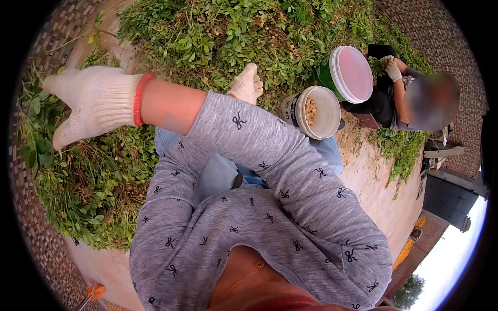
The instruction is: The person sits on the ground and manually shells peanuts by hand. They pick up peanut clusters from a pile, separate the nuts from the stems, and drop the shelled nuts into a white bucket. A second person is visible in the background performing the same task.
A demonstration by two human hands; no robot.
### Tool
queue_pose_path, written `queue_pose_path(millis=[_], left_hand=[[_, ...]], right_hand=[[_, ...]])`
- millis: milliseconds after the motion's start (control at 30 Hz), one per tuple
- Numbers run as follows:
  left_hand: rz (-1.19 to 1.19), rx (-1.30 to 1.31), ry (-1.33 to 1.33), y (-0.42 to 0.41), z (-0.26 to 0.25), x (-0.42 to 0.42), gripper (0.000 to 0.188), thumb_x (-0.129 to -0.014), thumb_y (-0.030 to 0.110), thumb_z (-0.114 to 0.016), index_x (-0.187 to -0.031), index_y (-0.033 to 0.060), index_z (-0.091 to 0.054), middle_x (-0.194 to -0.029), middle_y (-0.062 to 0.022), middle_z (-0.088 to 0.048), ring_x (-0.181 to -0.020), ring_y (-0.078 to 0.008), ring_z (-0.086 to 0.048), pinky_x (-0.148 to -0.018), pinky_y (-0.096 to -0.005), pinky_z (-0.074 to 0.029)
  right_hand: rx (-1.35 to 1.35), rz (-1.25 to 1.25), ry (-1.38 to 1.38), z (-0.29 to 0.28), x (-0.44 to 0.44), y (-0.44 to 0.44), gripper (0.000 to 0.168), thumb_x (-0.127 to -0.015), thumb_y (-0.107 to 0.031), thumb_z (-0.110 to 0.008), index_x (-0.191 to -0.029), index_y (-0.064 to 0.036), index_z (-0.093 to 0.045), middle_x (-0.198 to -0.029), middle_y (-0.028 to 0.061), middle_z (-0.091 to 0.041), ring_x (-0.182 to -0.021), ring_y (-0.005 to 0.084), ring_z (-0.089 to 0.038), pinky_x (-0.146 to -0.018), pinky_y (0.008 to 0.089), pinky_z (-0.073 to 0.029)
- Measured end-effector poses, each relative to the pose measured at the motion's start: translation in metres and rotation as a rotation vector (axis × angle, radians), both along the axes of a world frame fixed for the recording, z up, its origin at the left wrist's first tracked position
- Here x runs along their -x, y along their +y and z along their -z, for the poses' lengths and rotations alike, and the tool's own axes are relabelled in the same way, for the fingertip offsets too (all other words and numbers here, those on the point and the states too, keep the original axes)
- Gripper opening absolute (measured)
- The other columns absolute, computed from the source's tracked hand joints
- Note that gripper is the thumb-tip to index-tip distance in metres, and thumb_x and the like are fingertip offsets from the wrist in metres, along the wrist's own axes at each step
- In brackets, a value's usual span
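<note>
My right hand (91,103), in a white knitted glove with a red cuff edge, reaches across to the far left, thumb and fingers apart, holding nothing. Leafy green plants (93,186) lie under and beyond it. Past my right forearm, my gloved left hand (248,83) shows with its fingers curled; whether it holds anything cannot be told. It is beside a large heap of peanut plants (233,35) with pods among the stems. To its right, a white plastic bucket (328,116) leans towards me with loose peanuts (310,112) inside.
A green bucket with a white rim (351,74) and pinkish inside stands beyond the white one. At the right a seated co-worker (393,93) in gloves holds greens. Pale concrete ground (381,175) and brick paving (447,39) surround the plants. An orange object (97,290) lies bottom left.
</note>
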State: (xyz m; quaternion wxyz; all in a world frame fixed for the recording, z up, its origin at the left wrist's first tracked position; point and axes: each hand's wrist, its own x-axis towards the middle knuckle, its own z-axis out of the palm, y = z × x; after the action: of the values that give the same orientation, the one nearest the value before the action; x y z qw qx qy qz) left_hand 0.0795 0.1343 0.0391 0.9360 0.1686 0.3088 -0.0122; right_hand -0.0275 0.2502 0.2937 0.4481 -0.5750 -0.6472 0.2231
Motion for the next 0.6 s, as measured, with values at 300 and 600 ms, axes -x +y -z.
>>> queue_pose_path(millis=[300, 600], left_hand=[[-0.092, 0.081, 0.016, 0.008, -0.018, 0.012, 0.026, -0.101, 0.032, -0.048, -0.080, 0.0177, -0.044, -0.072, 0.0037, -0.039, -0.060, -0.0098, -0.038, -0.052, -0.0270, -0.030], [0.105, -0.135, 0.185, -0.024, -0.010, 0.023, 0.055, -0.087, 0.042, -0.068, -0.121, 0.0006, -0.056, -0.120, -0.0121, -0.056, -0.110, -0.0229, -0.055, -0.099, -0.0358, -0.044]], right_hand=[[0.151, 0.599, 0.547, 0.146, -0.136, -0.081, 0.033, -0.092, -0.016, -0.064, -0.120, 0.001, -0.066, -0.098, 0.0060, -0.072, -0.087, 0.0114, -0.066, -0.080, 0.0259, -0.054], [0.740, 1.015, 0.977, 0.368, -0.206, -0.321, 0.028, -0.096, -0.013, -0.058, -0.121, 0.000, -0.059, -0.089, 0.0087, -0.070, -0.072, 0.0155, -0.067, -0.058, 0.0289, -0.053]])
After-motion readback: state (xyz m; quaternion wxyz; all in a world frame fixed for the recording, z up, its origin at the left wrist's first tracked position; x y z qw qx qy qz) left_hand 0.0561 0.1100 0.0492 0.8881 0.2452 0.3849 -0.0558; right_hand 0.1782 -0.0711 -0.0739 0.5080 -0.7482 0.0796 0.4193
